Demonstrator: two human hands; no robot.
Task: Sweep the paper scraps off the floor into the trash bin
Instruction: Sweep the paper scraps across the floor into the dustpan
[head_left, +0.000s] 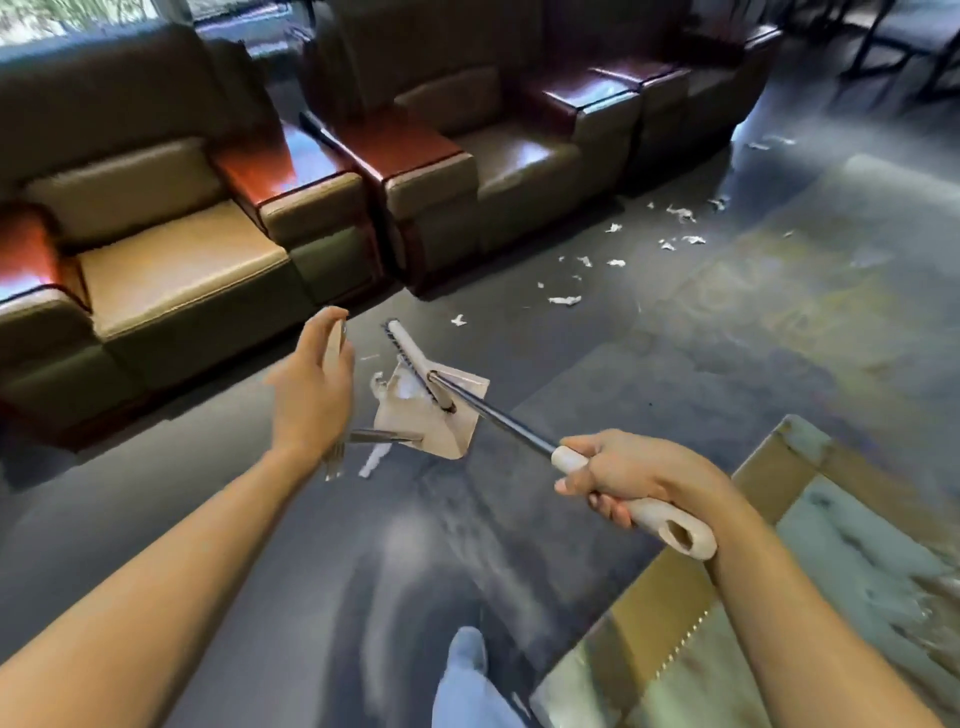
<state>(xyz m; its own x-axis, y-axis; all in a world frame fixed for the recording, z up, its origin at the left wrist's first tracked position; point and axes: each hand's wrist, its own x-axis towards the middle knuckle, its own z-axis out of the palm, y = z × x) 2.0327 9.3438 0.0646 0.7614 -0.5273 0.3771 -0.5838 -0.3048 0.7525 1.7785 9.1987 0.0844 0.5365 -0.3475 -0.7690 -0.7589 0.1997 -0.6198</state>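
Note:
My left hand (311, 389) grips the upright beige handle of a dustpan (431, 421), which is lifted off the dark floor with white scraps inside. My right hand (628, 478) grips the cream handle of a short broom (410, 358); its dark shaft runs up-left and the brush head rests over the dustpan's mouth. Several white paper scraps (565, 300) lie scattered on the floor toward the upper right, and one scrap (373, 462) is just below the dustpan. An open cardboard box (769, 467) serving as the bin stands at the lower right, under my right forearm.
Brown leather armchairs (171, 249) with glossy red-brown armrests line the left and back. Dark chair legs (883, 47) stand at the top right. My foot in a light shoe (467, 654) is at the bottom centre.

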